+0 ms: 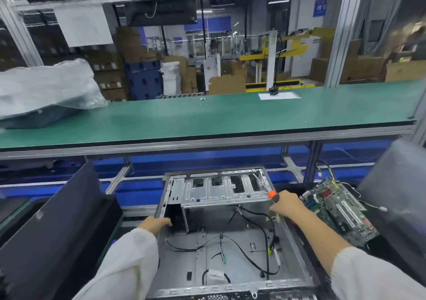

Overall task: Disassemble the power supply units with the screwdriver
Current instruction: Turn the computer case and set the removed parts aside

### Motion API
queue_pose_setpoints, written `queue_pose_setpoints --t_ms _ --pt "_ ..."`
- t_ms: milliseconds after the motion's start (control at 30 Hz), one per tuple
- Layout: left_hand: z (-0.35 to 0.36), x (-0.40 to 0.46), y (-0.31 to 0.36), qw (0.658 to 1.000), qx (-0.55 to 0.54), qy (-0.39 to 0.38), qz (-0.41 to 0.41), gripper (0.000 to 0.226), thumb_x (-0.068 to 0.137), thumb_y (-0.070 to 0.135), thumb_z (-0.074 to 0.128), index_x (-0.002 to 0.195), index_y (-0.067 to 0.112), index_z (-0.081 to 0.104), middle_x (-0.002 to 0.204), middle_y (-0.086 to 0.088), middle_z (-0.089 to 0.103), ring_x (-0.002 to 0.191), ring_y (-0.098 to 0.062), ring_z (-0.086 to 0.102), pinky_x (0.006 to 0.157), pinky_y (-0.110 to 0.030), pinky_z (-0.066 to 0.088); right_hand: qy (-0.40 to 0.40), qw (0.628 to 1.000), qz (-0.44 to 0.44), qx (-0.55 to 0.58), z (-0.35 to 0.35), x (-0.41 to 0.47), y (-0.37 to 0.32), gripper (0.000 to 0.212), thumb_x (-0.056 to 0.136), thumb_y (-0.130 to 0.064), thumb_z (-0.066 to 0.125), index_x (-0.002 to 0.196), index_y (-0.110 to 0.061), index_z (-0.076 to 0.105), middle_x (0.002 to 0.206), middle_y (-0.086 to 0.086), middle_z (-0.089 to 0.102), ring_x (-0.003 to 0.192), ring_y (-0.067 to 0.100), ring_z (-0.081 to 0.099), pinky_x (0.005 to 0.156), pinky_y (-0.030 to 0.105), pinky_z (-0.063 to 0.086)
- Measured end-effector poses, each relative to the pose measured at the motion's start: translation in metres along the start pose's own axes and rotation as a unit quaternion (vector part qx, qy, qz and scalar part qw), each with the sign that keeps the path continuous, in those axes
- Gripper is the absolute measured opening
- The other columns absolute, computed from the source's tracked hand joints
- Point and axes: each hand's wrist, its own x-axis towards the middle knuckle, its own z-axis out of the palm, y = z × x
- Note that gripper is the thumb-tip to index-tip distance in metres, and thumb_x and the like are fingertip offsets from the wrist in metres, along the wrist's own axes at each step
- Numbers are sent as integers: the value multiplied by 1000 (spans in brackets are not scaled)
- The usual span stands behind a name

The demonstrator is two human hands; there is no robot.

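Open computer chassis (230, 253) lies on its side below the green bench (207, 120), interior facing up; both hands are at it. Left hand (155, 224) rests on the chassis's left wall, fingers curled over the edge beside the dark bay opening, apparently steadying the case. Right hand (287, 204) is closed round the screwdriver (268, 190): the orange collar shows just above the knuckles, and the shaft runs up and away from the hand toward the far right corner of the drive cage (219, 191). The tip sits against perforated metal there; whether it is seated in a screw cannot be made out. Progress, judged from the layout: well advanced. The floor of the case between the two hands is bare sheet metal with only loose black cables (253, 242) and small connectors trailing across it. A green circuit board (338, 209) lies outside the case, just right of the right wrist, wires still attached to it. A dark panel (53, 226) leans well to the left of the left hand. No boxed power supply unit is identifiable inside the chassis; the dark recess just beyond the left fingertips may hold something, but it is too shadowed to tell. Remaining, as far as can be judged: the drive cage is still in place ahead of both hands, and the loose wiring has not been cleared. The work at the cage's far right corner looks like the step in hand.
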Motion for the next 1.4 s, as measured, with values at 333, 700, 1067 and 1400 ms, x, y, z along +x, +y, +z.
queue_pose_setpoints --t_ms 333,700,1067,1400 --pt "0 -10 -7 996 -82 -18 42 11 77 -2 59 86 1 63 92 -12 58 78 -22 53 63 -27 42 -81 995 34 54 -20 5 -8 30 75 -11 70 94 -4 49 79 8 54 64 17 53 47 22 41" --pt "-33 -50 -18 946 -182 30 268 33 82 -3 60 105 22 59 79 6 61 75 -10 57 67 -20 43 134 971 -102 168 -39 -55 11 18 76 -11 76 79 -13 59 68 5 58 60 19 51 50 26 34" --pt "-22 -17 -15 909 -225 50 349 82 92 3 60 152 34 14 153 8 35 139 -13 37 118 -44 26 298 905 -184 242 -3 -39 -3 67 76 -6 76 137 -10 51 70 8 65 56 14 49 63 34 42" --pt "-20 -2 1 890 -213 99 390 86 93 -1 56 151 42 10 155 22 26 142 0 27 120 -40 20 370 867 -248 224 2 -9 1 62 70 1 79 128 -5 59 68 5 65 63 22 62 65 14 41"
